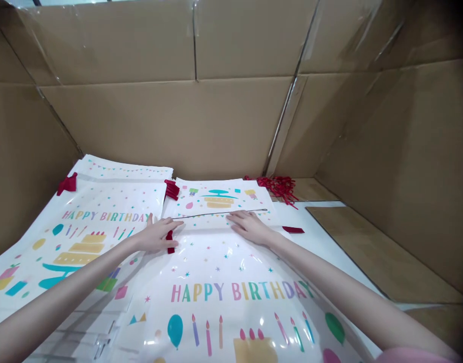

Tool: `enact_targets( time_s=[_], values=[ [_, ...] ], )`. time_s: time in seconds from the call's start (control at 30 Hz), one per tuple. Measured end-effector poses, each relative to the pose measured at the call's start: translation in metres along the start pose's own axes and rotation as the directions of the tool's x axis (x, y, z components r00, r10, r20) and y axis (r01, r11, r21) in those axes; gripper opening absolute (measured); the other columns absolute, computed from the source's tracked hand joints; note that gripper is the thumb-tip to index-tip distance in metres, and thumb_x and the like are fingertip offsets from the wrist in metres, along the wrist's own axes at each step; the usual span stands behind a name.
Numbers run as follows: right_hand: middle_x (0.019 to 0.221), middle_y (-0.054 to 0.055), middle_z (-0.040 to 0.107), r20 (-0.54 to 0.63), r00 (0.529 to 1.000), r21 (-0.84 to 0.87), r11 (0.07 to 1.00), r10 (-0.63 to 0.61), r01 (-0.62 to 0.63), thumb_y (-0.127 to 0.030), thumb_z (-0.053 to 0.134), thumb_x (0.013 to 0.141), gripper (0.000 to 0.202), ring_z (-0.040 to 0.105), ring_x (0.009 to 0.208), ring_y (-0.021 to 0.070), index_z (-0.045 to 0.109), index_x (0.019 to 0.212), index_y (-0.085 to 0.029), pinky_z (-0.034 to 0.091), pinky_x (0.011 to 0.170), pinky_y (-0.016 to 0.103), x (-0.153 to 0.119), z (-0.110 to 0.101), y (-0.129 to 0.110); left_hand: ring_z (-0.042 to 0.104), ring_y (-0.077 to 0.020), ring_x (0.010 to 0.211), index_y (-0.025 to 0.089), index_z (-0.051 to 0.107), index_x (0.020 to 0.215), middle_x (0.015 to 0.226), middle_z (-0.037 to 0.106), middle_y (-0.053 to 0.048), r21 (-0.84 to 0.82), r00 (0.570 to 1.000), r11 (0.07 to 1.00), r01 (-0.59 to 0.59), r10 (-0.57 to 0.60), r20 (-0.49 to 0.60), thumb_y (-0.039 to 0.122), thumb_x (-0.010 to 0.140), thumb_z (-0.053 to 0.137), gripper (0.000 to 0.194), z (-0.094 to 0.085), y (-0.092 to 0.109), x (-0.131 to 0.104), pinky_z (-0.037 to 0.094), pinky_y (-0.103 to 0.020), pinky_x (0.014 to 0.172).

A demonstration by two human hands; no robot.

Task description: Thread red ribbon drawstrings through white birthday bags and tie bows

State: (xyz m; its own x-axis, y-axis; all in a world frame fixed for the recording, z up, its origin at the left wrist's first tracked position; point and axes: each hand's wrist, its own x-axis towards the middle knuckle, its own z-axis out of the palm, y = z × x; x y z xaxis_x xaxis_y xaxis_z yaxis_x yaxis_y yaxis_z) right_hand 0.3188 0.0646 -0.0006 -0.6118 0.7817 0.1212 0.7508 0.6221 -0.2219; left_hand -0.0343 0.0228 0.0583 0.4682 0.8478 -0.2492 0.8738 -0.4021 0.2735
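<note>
My left hand rests palm down with its fingers spread at the left end of a thin dark rod. The rod has a small loop at its right end, like a long needle. Beside the fingers and partly under them is a dark red ribbon. My right hand lies flat, fingertips touching or just below the rod. Both are on the upper fold of a glossy white plastic sheet or bag printed "HAPPY BIRTHDAY" with balloons, candles and a cake. Another dark red ribbon sticks out at its right edge.
A second stack of the same birthday prints lies to the left, with red ribbons at its edges. A tangled heap of red ribbons is at the back. Tall cardboard walls enclose the surface; a flat cardboard piece lies right.
</note>
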Motion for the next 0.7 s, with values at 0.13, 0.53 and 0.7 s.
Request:
enact_targets(
  time_s=[0.13,0.53,0.7],
  values=[
    [0.130,0.013,0.050,-0.001,0.985,-0.021,0.985,0.172,-0.172,-0.029,0.039,0.093,0.040,0.045,0.121,0.0257,0.053,0.129,-0.021,0.035,0.096,0.042,0.002,-0.007,0.031,0.049,-0.0297,0.117,0.030,0.055,0.122,0.124,0.054,-0.008,0.055,0.998,0.998,0.013,-0.009,-0.066,0.051,0.087,0.040,0.044,-0.001,-0.005,0.027,0.008,-0.066,0.110],
    [0.110,0.009,0.058,0.000,0.914,-0.018,0.913,0.407,-0.407,-0.041,0.068,0.075,0.033,0.050,0.108,0.0288,0.056,0.098,-0.020,0.039,0.086,0.044,0.023,-0.018,0.075,0.050,-0.0302,0.110,0.023,0.059,0.106,0.113,0.058,-0.010,0.083,0.964,0.992,0.092,-0.068,-0.256,0.042,0.084,0.046,0.032,-0.004,-0.012,0.098,0.020,-0.063,0.100],
    [0.116,0.009,0.056,-0.006,0.921,-0.009,0.921,0.389,-0.389,-0.043,0.070,0.071,0.040,0.048,0.110,0.0296,0.056,0.101,-0.021,0.037,0.088,0.045,0.025,-0.017,0.081,0.055,-0.0276,0.098,0.018,0.057,0.076,0.090,0.065,-0.005,0.059,0.968,0.992,0.113,-0.097,-0.232,0.033,0.079,0.053,0.015,-0.001,-0.015,0.114,0.031,-0.050,0.090]
  ],
)
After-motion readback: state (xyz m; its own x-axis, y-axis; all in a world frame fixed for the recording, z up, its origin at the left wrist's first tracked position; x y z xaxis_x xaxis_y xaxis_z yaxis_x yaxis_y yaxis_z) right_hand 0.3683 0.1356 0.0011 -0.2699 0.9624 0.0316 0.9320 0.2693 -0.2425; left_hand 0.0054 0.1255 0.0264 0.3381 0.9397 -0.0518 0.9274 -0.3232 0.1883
